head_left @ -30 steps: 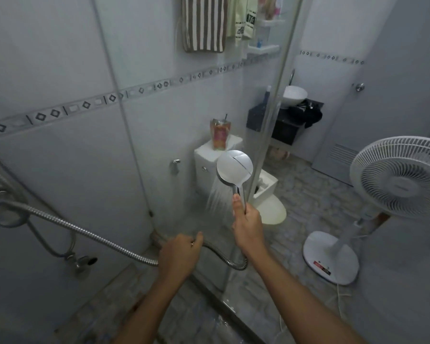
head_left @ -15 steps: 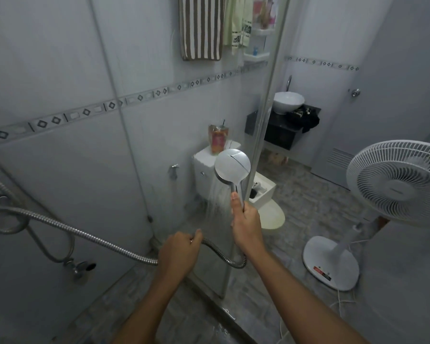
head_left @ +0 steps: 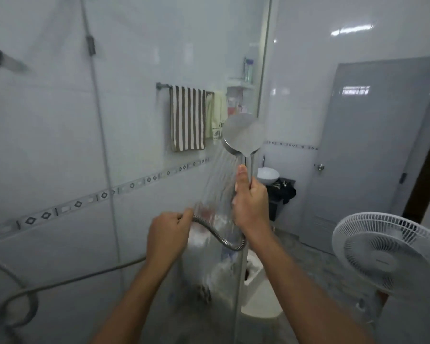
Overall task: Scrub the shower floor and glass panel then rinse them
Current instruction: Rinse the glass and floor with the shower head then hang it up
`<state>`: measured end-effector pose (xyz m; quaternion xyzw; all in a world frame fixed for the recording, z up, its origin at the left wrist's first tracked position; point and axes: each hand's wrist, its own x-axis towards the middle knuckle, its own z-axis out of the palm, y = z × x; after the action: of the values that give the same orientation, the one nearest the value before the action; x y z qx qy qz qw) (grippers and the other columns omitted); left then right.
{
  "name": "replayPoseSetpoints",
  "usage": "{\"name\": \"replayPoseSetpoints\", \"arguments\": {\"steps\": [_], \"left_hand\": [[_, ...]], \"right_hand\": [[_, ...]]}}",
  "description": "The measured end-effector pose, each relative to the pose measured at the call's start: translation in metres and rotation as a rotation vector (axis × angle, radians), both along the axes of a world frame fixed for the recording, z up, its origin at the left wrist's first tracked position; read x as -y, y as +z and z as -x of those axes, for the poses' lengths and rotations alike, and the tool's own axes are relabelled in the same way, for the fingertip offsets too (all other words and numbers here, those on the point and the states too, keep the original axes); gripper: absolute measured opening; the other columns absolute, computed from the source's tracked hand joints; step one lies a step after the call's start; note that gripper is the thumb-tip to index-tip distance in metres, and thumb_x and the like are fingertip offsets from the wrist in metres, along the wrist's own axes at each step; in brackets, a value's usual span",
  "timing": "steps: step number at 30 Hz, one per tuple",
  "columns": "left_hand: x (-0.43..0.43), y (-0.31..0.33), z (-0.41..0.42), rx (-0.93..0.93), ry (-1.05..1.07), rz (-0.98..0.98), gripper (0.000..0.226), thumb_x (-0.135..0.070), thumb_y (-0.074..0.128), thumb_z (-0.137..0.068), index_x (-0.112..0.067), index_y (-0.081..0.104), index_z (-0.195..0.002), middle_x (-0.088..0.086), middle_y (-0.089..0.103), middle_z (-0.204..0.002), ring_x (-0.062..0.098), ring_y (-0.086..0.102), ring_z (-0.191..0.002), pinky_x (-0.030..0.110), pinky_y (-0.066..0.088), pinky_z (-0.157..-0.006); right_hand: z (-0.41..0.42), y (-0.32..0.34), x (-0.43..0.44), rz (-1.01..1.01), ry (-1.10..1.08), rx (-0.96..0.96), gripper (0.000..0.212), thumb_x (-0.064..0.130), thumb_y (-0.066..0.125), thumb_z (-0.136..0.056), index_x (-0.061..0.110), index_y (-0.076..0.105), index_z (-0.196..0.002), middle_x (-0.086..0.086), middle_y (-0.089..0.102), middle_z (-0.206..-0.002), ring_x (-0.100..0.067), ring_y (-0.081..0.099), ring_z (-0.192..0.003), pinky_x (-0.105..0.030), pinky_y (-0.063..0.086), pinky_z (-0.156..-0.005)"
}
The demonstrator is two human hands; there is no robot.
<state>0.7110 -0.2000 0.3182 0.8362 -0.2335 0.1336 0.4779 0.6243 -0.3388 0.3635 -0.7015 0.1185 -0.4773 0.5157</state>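
My right hand (head_left: 250, 203) grips the handle of a chrome shower head (head_left: 242, 134), held upright near the free edge of the glass panel (head_left: 184, 45). Water sprays from the head down and to the left onto the glass, and wet streaks blur what lies behind it. My left hand (head_left: 168, 235) holds the metal shower hose (head_left: 216, 232), which sags in a loop between both hands and runs off to the lower left. The shower floor is out of view.
A white pedestal fan (head_left: 387, 254) stands at the right. Behind the glass are a striped towel (head_left: 188, 117) on a rail, a corner shelf with bottles and a toilet (head_left: 261, 306). A basin (head_left: 268, 175) and a grey door (head_left: 372, 145) lie beyond.
My right hand has lifted the shower head higher up the glass, and my view has tilted upward with it. My left hand has kept hold of the hose and risen too.
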Motion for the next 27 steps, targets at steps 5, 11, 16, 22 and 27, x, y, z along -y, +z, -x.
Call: {"name": "replayPoseSetpoints", "arguments": {"steps": [5, 11, 16, 22, 27], "left_hand": [[0.011, 0.086, -0.012, 0.157, -0.042, 0.150, 0.061, -0.036, 0.054, -0.098, -0.016, 0.033, -0.044, -0.003, 0.031, -0.041, 0.017, 0.035, -0.043, 0.032, 0.025, -0.048], [0.015, 0.166, -0.036, 0.277, -0.136, 0.294, 0.061, -0.040, 0.053, -0.099, -0.016, 0.035, -0.046, -0.002, 0.030, -0.042, 0.016, 0.029, -0.041, 0.029, 0.025, -0.048], [0.010, 0.211, -0.061, 0.331, -0.162, 0.349, 0.062, -0.037, 0.053, -0.100, -0.016, 0.035, -0.044, -0.007, 0.028, -0.038, 0.012, 0.025, -0.037, 0.027, 0.023, -0.046], [-0.016, 0.253, -0.109, 0.367, -0.114, 0.388, 0.058, -0.036, 0.050, -0.100, -0.011, 0.039, -0.048, 0.004, 0.038, -0.049, 0.017, 0.034, -0.043, 0.029, 0.025, -0.046], [-0.042, 0.260, -0.162, 0.344, -0.051, 0.396, 0.057, -0.035, 0.051, -0.099, -0.013, 0.037, -0.048, 0.000, 0.035, -0.045, 0.017, 0.032, -0.043, 0.030, 0.025, -0.048]], "right_hand": [[-0.007, 0.086, 0.006, 0.074, -0.030, 0.111, 0.067, 0.083, 0.038, -0.085, 0.017, 0.039, -0.073, -0.003, 0.035, -0.055, -0.017, 0.034, -0.044, -0.031, 0.034, -0.046], [-0.019, 0.171, -0.003, 0.100, -0.007, 0.243, 0.060, 0.076, 0.043, -0.087, 0.018, 0.038, -0.078, -0.008, 0.031, -0.060, -0.016, 0.028, -0.043, -0.027, 0.028, -0.043], [-0.045, 0.220, -0.009, 0.137, -0.056, 0.286, 0.055, 0.070, 0.043, -0.095, 0.018, 0.040, -0.077, -0.005, 0.034, -0.059, -0.016, 0.031, -0.042, -0.025, 0.031, -0.041], [-0.095, 0.269, -0.026, 0.110, -0.052, 0.317, 0.057, 0.070, 0.042, -0.096, 0.015, 0.042, -0.079, -0.001, 0.039, -0.056, -0.013, 0.035, -0.038, -0.024, 0.033, -0.038], [-0.165, 0.278, -0.052, 0.172, -0.047, 0.274, 0.066, 0.083, 0.039, -0.083, 0.019, 0.044, -0.072, -0.004, 0.044, -0.064, -0.018, 0.041, -0.051, -0.034, 0.039, -0.053]]}}
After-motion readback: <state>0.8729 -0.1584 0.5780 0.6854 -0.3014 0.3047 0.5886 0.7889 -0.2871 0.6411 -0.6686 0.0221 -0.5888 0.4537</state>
